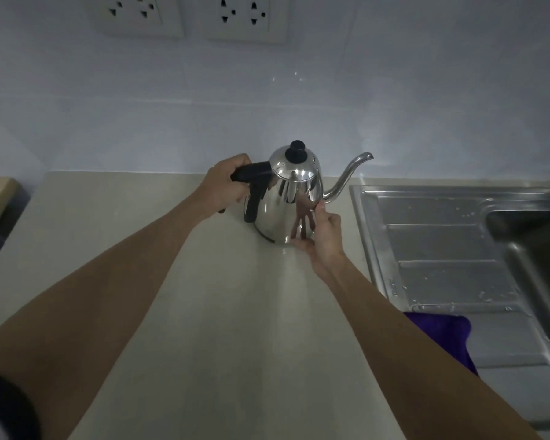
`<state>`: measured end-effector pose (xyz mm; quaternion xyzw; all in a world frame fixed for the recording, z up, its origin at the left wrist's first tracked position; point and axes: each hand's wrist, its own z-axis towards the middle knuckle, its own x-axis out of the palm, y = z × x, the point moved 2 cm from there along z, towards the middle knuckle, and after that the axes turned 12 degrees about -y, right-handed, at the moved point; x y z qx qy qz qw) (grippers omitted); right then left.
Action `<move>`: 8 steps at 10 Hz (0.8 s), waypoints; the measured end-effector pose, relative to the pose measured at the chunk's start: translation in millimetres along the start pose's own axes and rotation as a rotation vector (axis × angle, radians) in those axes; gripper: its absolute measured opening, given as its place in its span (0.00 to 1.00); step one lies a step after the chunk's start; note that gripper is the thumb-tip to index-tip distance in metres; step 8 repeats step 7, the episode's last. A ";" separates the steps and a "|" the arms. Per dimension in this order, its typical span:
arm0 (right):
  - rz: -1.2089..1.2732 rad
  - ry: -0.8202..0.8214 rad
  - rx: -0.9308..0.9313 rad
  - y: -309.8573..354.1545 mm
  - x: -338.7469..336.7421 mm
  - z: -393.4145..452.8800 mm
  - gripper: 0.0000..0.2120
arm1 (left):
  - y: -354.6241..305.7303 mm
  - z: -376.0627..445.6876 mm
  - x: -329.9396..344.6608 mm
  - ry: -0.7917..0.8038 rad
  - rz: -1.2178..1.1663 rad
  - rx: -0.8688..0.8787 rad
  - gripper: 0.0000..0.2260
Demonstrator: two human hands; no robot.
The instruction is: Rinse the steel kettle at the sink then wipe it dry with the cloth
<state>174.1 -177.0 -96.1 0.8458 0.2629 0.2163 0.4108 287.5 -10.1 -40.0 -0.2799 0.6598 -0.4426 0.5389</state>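
Kettle (286,201) on pale counter (204,312) beside sink (442,249); left grip (223,185) clasps its handle, right grip (323,233) open against it.

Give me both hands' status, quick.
Left hand: closed around the kettle handle.
Right hand: open, fingers resting against the kettle body.

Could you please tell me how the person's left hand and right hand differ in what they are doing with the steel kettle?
The left hand is closed around the black handle of the shiny steel gooseneck kettle, while the right hand is open, fingertips resting on its polished side below the spout. The left hand sits higher, near the lid; the right hand reaches down to the base. Both touch the kettle, which stands on the pale counter.
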 end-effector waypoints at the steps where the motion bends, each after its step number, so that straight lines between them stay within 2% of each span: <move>1: 0.014 -0.004 -0.010 -4.3 2.2 2.7 0.20 | 2.0 5.9 -1.2 0.007 0.007 0.017 0.18; 2: -0.013 -0.022 -0.061 -8.8 3.9 5.4 0.20 | 1.4 11.2 1.4 0.009 0.051 0.063 0.17; 3: -0.066 -0.033 -0.069 -11.4 3.1 8.3 0.15 | 0.5 10.9 3.9 -0.036 0.110 0.101 0.12; 4: -0.222 -0.095 -0.093 -9.2 -1.5 8.4 0.09 | 9.2 9.1 7.6 -0.125 0.198 0.142 0.09; 5: -0.518 -0.101 -0.251 2.0 -9.6 -2.9 0.19 | 16.5 -0.8 10.9 -0.197 0.330 0.099 0.20; 6: -0.765 -0.027 -0.402 19.1 -18.8 -14.4 0.25 | 14.9 -17.5 14.0 -0.236 0.425 0.028 0.31; 7: -0.993 0.025 -0.534 40.1 -28.0 -32.4 0.27 | 1.9 -43.3 13.8 -0.194 0.517 -0.060 0.37; 8: -0.993 0.025 -0.534 40.1 -28.0 -32.4 0.27 | 1.9 -43.3 13.8 -0.194 0.517 -0.060 0.37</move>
